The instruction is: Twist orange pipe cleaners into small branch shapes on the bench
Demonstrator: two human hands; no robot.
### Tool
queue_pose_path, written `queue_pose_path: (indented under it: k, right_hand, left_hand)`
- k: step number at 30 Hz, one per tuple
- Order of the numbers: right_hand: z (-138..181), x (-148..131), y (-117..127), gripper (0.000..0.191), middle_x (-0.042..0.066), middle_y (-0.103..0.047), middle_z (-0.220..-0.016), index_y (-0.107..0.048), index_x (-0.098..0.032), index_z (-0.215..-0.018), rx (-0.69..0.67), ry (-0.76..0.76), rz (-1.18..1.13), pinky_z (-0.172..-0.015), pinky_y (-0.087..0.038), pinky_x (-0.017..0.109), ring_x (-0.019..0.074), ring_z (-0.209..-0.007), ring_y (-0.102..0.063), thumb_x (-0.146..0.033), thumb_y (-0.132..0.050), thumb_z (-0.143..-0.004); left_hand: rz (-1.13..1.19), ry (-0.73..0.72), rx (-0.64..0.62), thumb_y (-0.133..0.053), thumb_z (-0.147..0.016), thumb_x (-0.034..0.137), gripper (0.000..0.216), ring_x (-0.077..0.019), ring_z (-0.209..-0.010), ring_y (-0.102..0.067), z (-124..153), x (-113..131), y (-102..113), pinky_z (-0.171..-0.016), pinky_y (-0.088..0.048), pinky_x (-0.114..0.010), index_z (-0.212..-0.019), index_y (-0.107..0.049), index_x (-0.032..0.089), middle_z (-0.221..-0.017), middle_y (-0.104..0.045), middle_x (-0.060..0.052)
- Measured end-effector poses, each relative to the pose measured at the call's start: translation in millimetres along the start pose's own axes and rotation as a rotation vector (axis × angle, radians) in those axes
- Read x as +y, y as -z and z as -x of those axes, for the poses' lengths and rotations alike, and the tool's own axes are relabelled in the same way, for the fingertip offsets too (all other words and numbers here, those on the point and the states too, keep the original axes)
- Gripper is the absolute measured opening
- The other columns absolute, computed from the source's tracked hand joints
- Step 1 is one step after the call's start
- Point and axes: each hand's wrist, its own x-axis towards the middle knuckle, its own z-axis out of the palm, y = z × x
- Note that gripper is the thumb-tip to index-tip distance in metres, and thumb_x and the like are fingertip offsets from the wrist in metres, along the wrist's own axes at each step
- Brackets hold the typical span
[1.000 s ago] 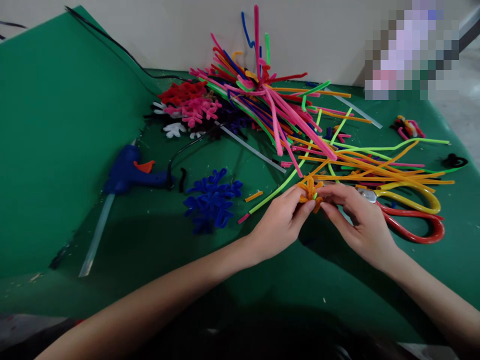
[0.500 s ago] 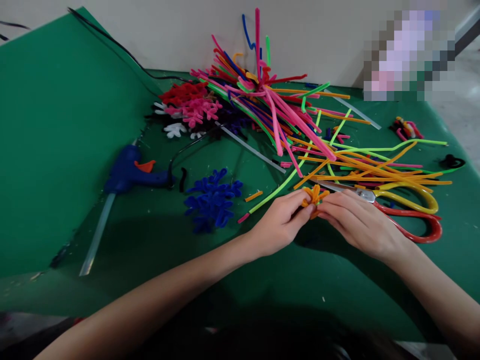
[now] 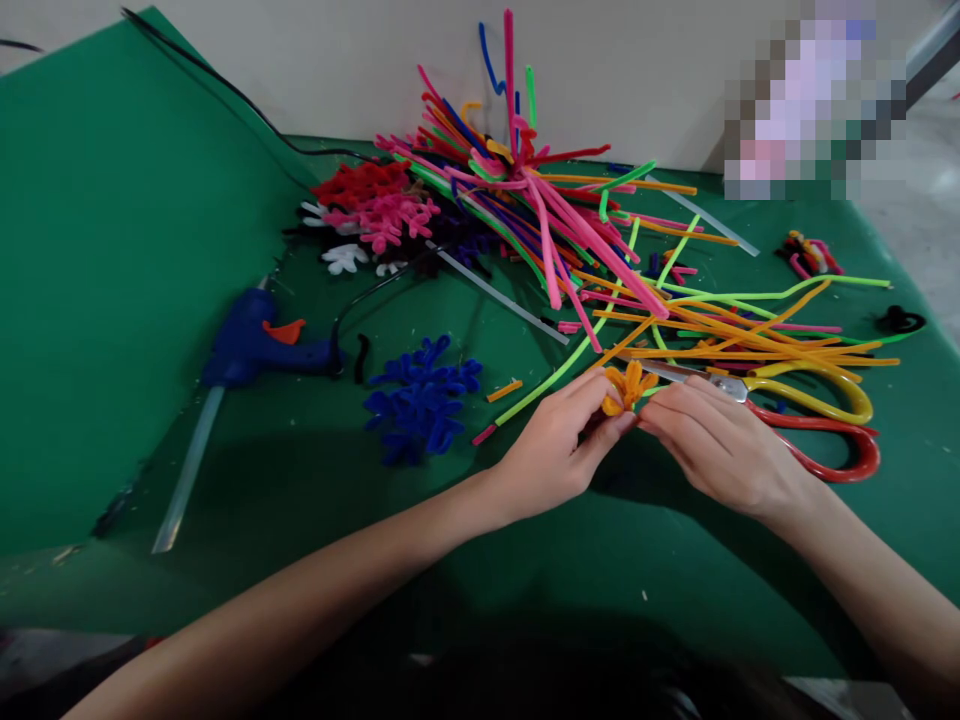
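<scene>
An orange pipe-cleaner flower [image 3: 632, 383], its petals made of bent loops, is pinched in the fingers of my left hand [image 3: 559, 440]. My right hand [image 3: 716, 440] is closed at the flower's right side, on a short green pipe cleaner [image 3: 651, 392] that shows between the two hands. The fingertips of both hands nearly meet below the petals, and the flower's underside is hidden. Just beyond my right hand lie scissors [image 3: 814, 420] with one yellow and one red handle, their blades partly behind my fingers. Orange pipe cleaners [image 3: 750, 335] are spread behind them.
Left on the green table [image 3: 360, 560] lies a blue glue gun [image 3: 244, 340] with its cord trailing back. Blue pipe-cleaner shapes [image 3: 424, 400] are piled nearer me. Behind are red and pink shapes [image 3: 382, 205] and a bundle of colourful pipe cleaners [image 3: 555, 230] against the wall.
The flower has turned slightly in my fingers, its petals standing more upright. More of the green pipe cleaner shows toward my right hand. The whole view has shifted a little.
</scene>
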Motion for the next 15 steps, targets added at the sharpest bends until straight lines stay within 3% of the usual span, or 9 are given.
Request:
queue_pose_path:
  k: [3, 8, 12, 15]
  right_hand:
    - [-6, -8, 0, 0.015, 0.003, -0.059, -0.073, -0.056, -0.018, -0.084, 0.02, -0.246, -0.281, -0.061, -0.046, 0.025, 0.0135, -0.066, -0.054, -0.016, -0.044, -0.093]
    - [-10, -8, 8, 0.023, 0.001, -0.057, -0.069, -0.06, -0.017, -0.08, -0.135, -0.677, -0.841, -0.051, -0.045, 0.02, 0.0105, -0.059, -0.052, -0.036, -0.051, -0.091]
    - [-9, -4, 11, 0.034, 0.004, -0.063, -0.082, -0.062, -0.019, -0.1, -0.054, -0.815, -1.06, -0.055, -0.05, 0.022, 0.0125, -0.065, -0.058, -0.047, -0.061, -0.082]
    - [-11, -8, 10, 0.025, 0.003, -0.064, -0.082, -0.065, -0.02, -0.095, -0.002, -0.827, -1.022, -0.057, -0.052, 0.022, 0.0124, -0.066, -0.06, -0.041, -0.063, -0.082]
  left_hand:
    - [0.002, -0.025, -0.009, -0.043, -0.092, 0.02, 0.018, -0.0149, -0.072, -0.046, 1, 0, 1, -0.065, -0.04, -0.026, -0.075, -0.039, 0.02, -0.074, -0.044, -0.001]
    - [0.002, -0.031, -0.052, -0.039, -0.093, 0.023, 0.019, -0.0164, -0.073, -0.046, 3, 2, 1, -0.066, -0.04, -0.028, -0.074, -0.036, 0.021, -0.076, -0.043, -0.002]
    - [0.028, -0.037, -0.097, -0.038, -0.093, 0.02, 0.017, -0.0159, -0.072, -0.045, 2, 3, 1, -0.067, -0.04, -0.028, -0.075, -0.038, 0.02, -0.078, -0.045, -0.002]
    - [0.04, -0.03, -0.151, -0.039, -0.092, 0.02, 0.018, -0.0155, -0.071, -0.045, 1, 1, 2, -0.067, -0.04, -0.028, -0.074, -0.043, 0.019, -0.077, -0.046, -0.002]
